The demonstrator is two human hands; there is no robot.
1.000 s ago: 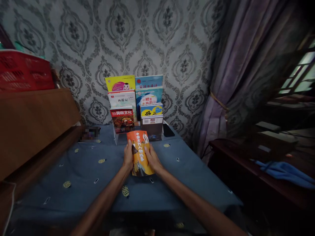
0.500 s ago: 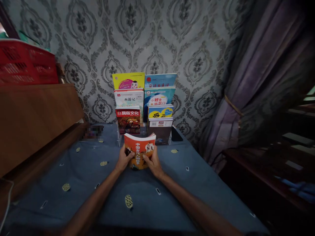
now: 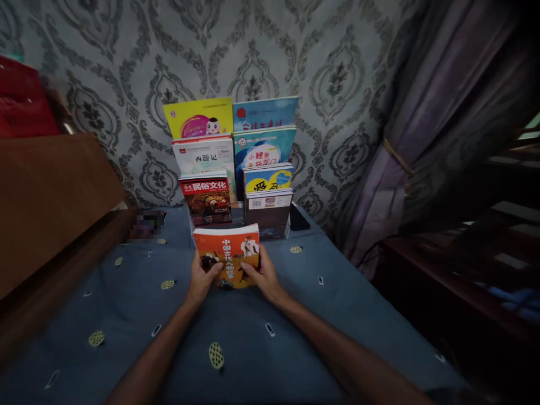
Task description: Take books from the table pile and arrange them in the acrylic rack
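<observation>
An orange book (image 3: 230, 253) with white Chinese lettering stands upright between my two hands, its front cover facing me. My left hand (image 3: 203, 277) is closed on its left side, thumb across the cover. On the right side my right hand (image 3: 265, 274) grips it the same way. Just behind is a clear tiered book rack (image 3: 238, 215) holding several books in two columns. A red book (image 3: 207, 201) is at the front left, and a dark book with a white top band (image 3: 269, 211) at the front right.
A blue patterned cloth (image 3: 304, 337) covers the surface. A black phone-like slab (image 3: 299, 218) lies right of the rack. To the left stands a brown wooden panel (image 3: 46, 197) with a red basket (image 3: 23, 107) above it. A purple curtain (image 3: 379, 185) hangs at the right.
The orange book, bowed half a second ago, is now flatter and squarer to me between both hands. The view has shifted closer to the rack.
</observation>
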